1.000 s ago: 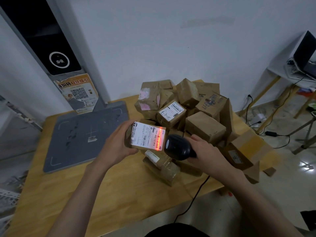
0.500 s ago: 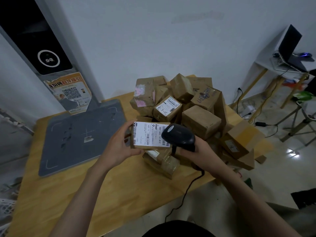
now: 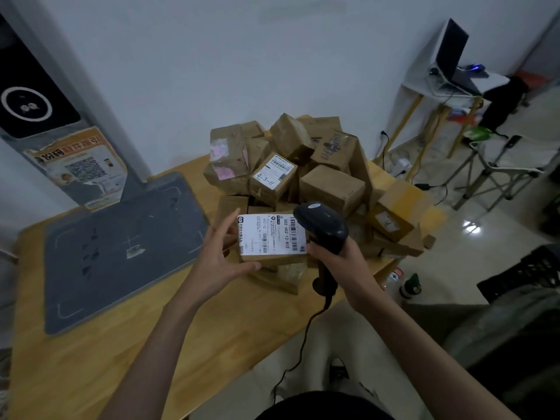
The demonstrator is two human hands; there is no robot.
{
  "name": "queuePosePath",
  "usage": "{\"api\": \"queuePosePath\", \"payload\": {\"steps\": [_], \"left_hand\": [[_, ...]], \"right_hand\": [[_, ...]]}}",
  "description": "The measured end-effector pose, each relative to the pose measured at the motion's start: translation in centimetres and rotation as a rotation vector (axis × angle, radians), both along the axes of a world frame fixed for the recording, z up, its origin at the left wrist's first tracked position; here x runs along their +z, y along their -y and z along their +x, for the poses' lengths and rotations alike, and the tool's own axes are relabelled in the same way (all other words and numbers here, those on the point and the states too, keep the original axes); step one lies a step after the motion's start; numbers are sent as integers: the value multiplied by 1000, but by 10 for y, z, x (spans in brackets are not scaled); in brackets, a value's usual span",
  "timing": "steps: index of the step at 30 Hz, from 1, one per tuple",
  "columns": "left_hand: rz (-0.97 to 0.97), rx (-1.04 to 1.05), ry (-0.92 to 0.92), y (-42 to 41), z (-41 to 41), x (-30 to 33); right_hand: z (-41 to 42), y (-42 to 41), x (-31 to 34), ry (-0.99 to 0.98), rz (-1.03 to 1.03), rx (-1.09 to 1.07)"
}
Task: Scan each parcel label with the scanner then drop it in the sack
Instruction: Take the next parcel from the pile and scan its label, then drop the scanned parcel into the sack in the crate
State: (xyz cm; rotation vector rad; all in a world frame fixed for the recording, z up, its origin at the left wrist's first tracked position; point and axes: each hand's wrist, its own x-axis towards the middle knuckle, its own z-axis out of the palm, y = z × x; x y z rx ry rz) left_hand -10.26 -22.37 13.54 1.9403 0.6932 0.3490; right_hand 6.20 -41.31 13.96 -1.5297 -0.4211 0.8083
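My left hand [image 3: 218, 258] holds a small brown parcel [image 3: 272, 258] above the wooden table [image 3: 91, 371], its white barcode label [image 3: 268, 235] facing up. My right hand [image 3: 341, 258] grips the handle of a black corded scanner [image 3: 322, 224], whose head hangs over the label's right end. No red beam shows on the label. Behind them a heap of brown parcels [image 3: 303, 168] covers the table's far right. At the lower right a dark grey fabric mass [image 3: 512, 338] lies on the floor; I cannot tell whether it is the sack.
A grey scanning pad [image 3: 121, 250] lies on the table's left, with a tall grey kiosk [image 3: 39, 95] behind it. The scanner's cable [image 3: 300, 347] drops off the table's front edge. Right of the table stand a small desk with a laptop [image 3: 454, 62], a folding stool [image 3: 512, 159] and a black crate [image 3: 527, 271].
The red scan line on the label has gone out. The scanner's head has lifted and moved up to the label's right end; the view has swung slightly right.
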Motion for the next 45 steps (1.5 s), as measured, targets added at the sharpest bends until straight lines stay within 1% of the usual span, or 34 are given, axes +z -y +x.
{"api": "queuePosePath", "payload": {"steps": [7,11,14,17,22,27,30,34,39,45], "left_hand": [[-19,6,-18,22,5,-8],[-48,-67,-34,46,24,-13],[-84,-142,-38,73,47,-12],[-78,-210,-65,108,75,-12],[-88,-311,-115,179,125,-20],[-49,-411,-194,255,159,-38],[-64,-477,-248,293,173,-52],[-42,-569,-366,335,192,-79],[-42,-691,-488,391,217,-101],[-52,-883,-540,447,253,-108]], "right_hand": [[-19,29,-6,-53,-26,-125],[-17,59,-9,-84,-26,-255],[-11,93,-12,-100,-23,-350],[-1,133,-16,-94,-36,-428],[18,208,-28,-115,-87,-569],[26,283,-45,-144,-159,-737],[28,321,-59,-171,-211,-795],[30,367,-78,-202,-280,-869],[25,417,-102,-287,-358,-951],[29,466,-106,-330,-412,-1074]]}}
